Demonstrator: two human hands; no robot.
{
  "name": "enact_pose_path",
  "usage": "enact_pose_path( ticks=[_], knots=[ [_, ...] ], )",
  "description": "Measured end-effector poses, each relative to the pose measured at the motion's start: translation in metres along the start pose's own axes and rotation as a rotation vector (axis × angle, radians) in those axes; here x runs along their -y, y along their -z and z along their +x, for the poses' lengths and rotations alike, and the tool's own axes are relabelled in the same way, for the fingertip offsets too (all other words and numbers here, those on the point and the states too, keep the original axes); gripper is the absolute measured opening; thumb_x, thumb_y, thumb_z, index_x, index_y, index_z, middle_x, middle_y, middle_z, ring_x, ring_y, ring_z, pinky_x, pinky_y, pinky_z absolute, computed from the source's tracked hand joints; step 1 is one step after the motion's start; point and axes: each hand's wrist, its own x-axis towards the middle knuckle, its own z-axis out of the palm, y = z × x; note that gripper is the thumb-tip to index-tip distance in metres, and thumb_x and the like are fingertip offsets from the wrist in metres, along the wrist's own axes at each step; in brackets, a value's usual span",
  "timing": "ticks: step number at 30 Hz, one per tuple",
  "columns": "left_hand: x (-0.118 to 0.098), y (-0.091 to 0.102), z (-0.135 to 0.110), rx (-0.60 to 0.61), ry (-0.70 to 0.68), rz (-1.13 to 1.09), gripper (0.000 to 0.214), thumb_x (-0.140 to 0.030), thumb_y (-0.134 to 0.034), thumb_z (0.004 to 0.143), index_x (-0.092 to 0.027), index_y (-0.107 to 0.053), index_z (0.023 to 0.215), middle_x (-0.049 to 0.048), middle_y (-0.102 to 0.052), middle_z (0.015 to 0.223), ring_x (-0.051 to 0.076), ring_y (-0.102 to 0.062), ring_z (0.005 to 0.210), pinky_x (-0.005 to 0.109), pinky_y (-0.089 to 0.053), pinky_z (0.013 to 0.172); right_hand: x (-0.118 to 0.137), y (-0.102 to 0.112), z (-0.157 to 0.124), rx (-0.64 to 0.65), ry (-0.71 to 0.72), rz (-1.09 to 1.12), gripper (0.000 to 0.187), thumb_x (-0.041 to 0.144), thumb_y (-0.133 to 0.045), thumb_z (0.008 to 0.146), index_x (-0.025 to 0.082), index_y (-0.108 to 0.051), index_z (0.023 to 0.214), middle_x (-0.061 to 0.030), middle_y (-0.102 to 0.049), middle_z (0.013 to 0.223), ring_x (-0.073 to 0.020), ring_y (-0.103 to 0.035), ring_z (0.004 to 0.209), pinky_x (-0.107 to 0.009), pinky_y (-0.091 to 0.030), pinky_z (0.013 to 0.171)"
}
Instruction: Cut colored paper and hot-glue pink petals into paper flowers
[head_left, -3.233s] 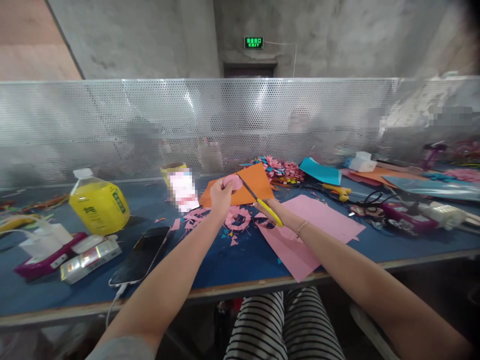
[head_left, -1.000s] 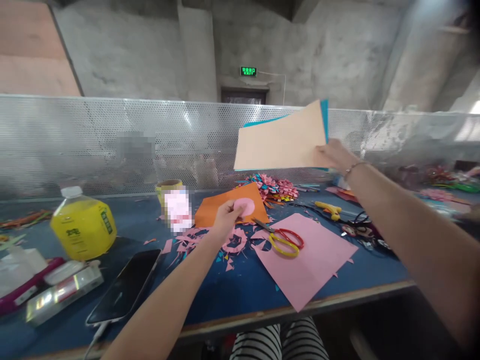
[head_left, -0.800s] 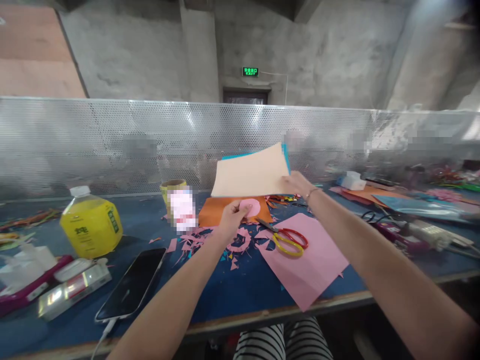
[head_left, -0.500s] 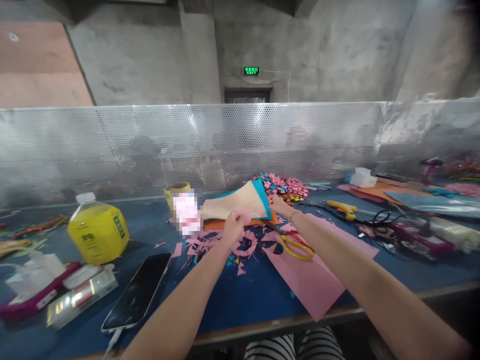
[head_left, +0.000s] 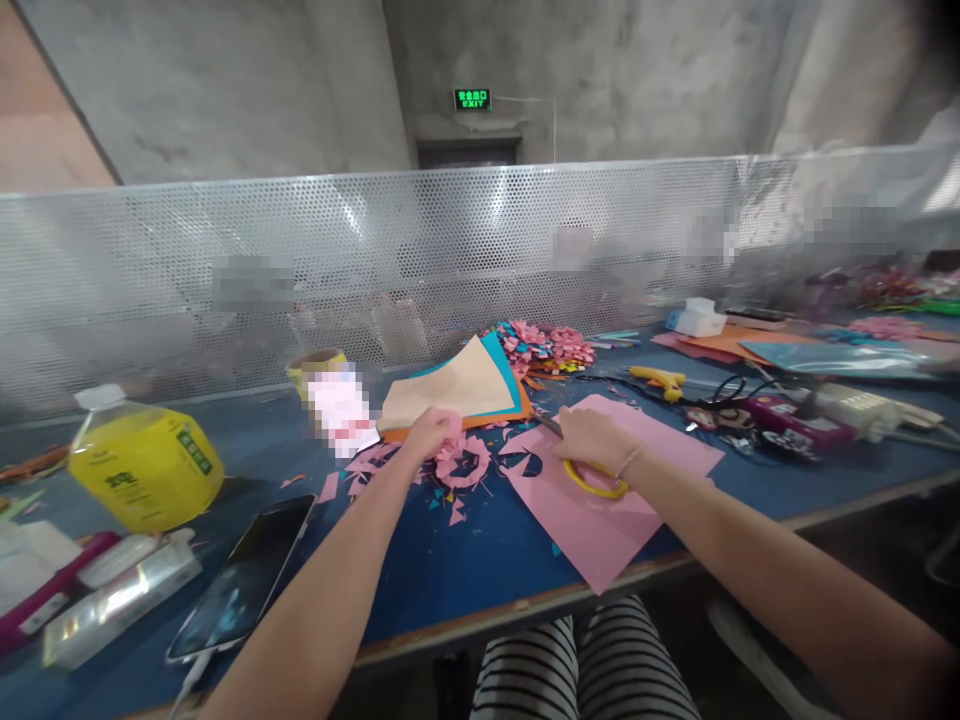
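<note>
My left hand [head_left: 433, 432] is closed, pinching a small rounded piece of pink paper [head_left: 452, 424] above the scraps. My right hand [head_left: 596, 440] is closed over a pair of scissors with yellow-lined handles [head_left: 600, 484]. Its fingers partly hide the scissors, whose dark blades point left. Under the right hand lies a large pink paper sheet [head_left: 600, 545] with a curved cut in its left edge. Pink paper cuttings [head_left: 469, 468] lie beneath and beside my left hand. Behind that hand are stacked cream [head_left: 435, 385], blue and orange sheets.
A yellow-labelled bottle [head_left: 146, 465] and a phone [head_left: 247, 575] on a cable are at left. Near the perforated metal divider [head_left: 450, 250] sit a lit phone [head_left: 341, 410], a tape roll [head_left: 319, 358] and pink paper flowers [head_left: 536, 345]. A yellow glue gun [head_left: 656, 382] and power strip [head_left: 799, 425] lie right.
My right hand has left the edge of the stacked sheets, come nearer and taken hold of the scissors. My left hand still pinches the pink piece. The view has tilted down and turned slightly right.
</note>
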Motion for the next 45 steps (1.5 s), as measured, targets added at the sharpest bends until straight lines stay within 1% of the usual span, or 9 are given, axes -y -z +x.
enact_pose_path(
  ticks=[7, 12, 14, 19, 23, 27, 31, 39, 45],
  knots=[
    [-0.013, 0.008, -0.007, -0.125, 0.029, -0.017, 0.014, -0.022, -0.051, 0.067, -0.017, -0.044, 0.056, -0.0028, -0.042, 0.055, 0.011, -0.038, 0.055, 0.025, -0.027, 0.052, -0.012, 0.004, 0.035, -0.141, -0.105, -0.021, 0.03, 0.004, -0.04, 0.078, 0.006, -0.055, 0.104, -0.0264, -0.05, 0.112, -0.0322, -0.049, 0.107, -0.042, -0.042, 0.078],
    [-0.031, -0.008, -0.018, -0.134, -0.04, -0.146, 0.016, -0.029, -0.051, 0.067, -0.016, -0.046, 0.057, -0.0048, -0.038, 0.054, 0.01, -0.035, 0.054, 0.023, -0.026, 0.05, 0.042, 0.013, 0.048, -0.132, 0.474, 0.782, 0.02, 0.02, -0.049, 0.08, 0.014, -0.056, 0.098, -0.0096, -0.06, 0.1, -0.0159, -0.056, 0.092, -0.028, -0.043, 0.081],
    [-0.035, -0.017, -0.022, -0.063, -0.061, -0.206, 0.016, -0.03, -0.051, 0.068, -0.017, -0.048, 0.061, -0.0053, -0.039, 0.053, 0.009, -0.036, 0.053, 0.022, -0.028, 0.049, 0.061, 0.005, 0.051, -0.132, 0.541, 1.035, 0.015, 0.029, -0.049, 0.079, 0.015, -0.055, 0.081, -0.0034, -0.06, 0.083, -0.013, -0.056, 0.078, -0.025, -0.046, 0.072],
    [-0.037, -0.026, -0.028, -0.031, -0.062, -0.237, 0.014, -0.03, -0.05, 0.069, -0.016, -0.052, 0.067, -0.0028, -0.049, 0.059, 0.011, -0.046, 0.057, 0.023, -0.035, 0.055, 0.066, -0.021, 0.058, -0.153, 0.342, 1.297, 0.024, 0.034, -0.054, 0.07, 0.018, -0.04, 0.058, 0.0058, -0.04, 0.054, -0.0092, -0.049, 0.053, -0.023, -0.045, 0.053],
    [-0.035, -0.02, -0.023, -0.159, -0.056, -0.252, 0.016, -0.03, -0.049, 0.072, -0.016, -0.056, 0.072, 0.0028, -0.059, 0.073, 0.014, -0.053, 0.07, 0.026, -0.039, 0.066, 0.052, -0.025, 0.062, -0.114, 0.21, 1.427, 0.024, 0.032, -0.057, 0.065, 0.018, -0.04, 0.056, 0.006, -0.042, 0.053, -0.0097, -0.051, 0.053, -0.023, -0.045, 0.054],
    [-0.033, -0.017, -0.018, -0.086, 0.003, -0.29, 0.014, -0.027, -0.045, 0.074, -0.017, -0.049, 0.064, -0.0013, -0.051, 0.059, 0.011, -0.047, 0.055, 0.024, -0.036, 0.056, 0.046, -0.018, 0.059, -0.089, 0.131, 1.529, 0.019, 0.029, -0.06, 0.062, 0.017, -0.046, 0.058, 0.0045, -0.049, 0.056, -0.0096, -0.053, 0.056, -0.022, -0.045, 0.056],
    [-0.031, -0.017, -0.017, -0.081, 0.046, -0.35, 0.013, -0.021, -0.041, 0.073, -0.018, -0.041, 0.06, -0.0042, -0.043, 0.055, 0.009, -0.04, 0.049, 0.022, -0.032, 0.05, 0.043, -0.01, 0.055, -0.077, 0.103, 1.569, 0.019, 0.028, -0.063, 0.059, 0.016, -0.048, 0.059, 0.0039, -0.05, 0.055, -0.0084, -0.05, 0.051, -0.021, -0.042, 0.049],
    [-0.04, -0.009, -0.023, -0.015, -0.082, -0.125, 0.012, -0.023, -0.049, 0.066, -0.016, -0.048, 0.056, -0.0025, -0.05, 0.054, 0.011, -0.045, 0.055, 0.024, -0.033, 0.055, 0.039, -0.013, 0.057, -0.096, 0.165, 1.6, 0.028, 0.036, -0.067, 0.054, 0.016, -0.047, 0.058, 0.005, -0.048, 0.053, -0.0074, -0.047, 0.05, -0.021, -0.04, 0.049],
    [-0.039, -0.008, -0.024, 0.004, -0.066, -0.113, 0.015, -0.019, -0.044, 0.065, -0.018, -0.039, 0.051, -0.0061, -0.035, 0.047, 0.009, -0.035, 0.049, 0.023, -0.027, 0.051, 0.03, -0.014, 0.062, -0.146, 0.122, 1.689, 0.031, 0.036, -0.069, 0.051, 0.016, -0.047, 0.059, 0.004, -0.051, 0.057, -0.0072, -0.05, 0.054, -0.022, -0.041, 0.055]
  ],
)
